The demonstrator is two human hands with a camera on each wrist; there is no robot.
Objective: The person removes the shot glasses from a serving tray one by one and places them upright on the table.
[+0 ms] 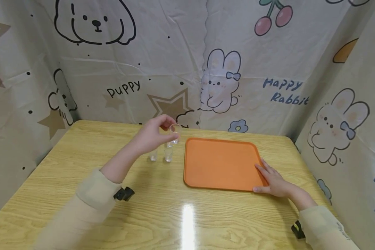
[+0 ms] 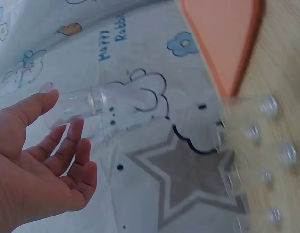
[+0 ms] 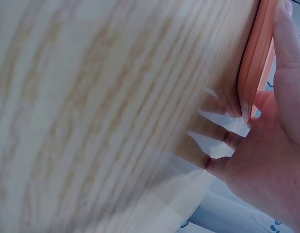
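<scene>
Pinched between the thumb and fingers of my left hand (image 1: 153,135) is a small clear glass (image 2: 75,106), raised off the table and tipped sideways in the left wrist view. Below that hand, several more clear glasses (image 1: 168,154) stand on the table in a close group, partly hidden by it in the head view. An orange tray (image 1: 222,165) lies flat just right of the group, with nothing on it. My right hand (image 1: 276,182) touches its right edge near the front corner, fingers spread and fairly straight, thumb along the front rim.
The wooden table (image 1: 143,215) reaches back to a printed cloth (image 1: 162,62) hanging behind it. More of this cloth hangs along the left and right sides. A bright light reflection lies on the table's front part.
</scene>
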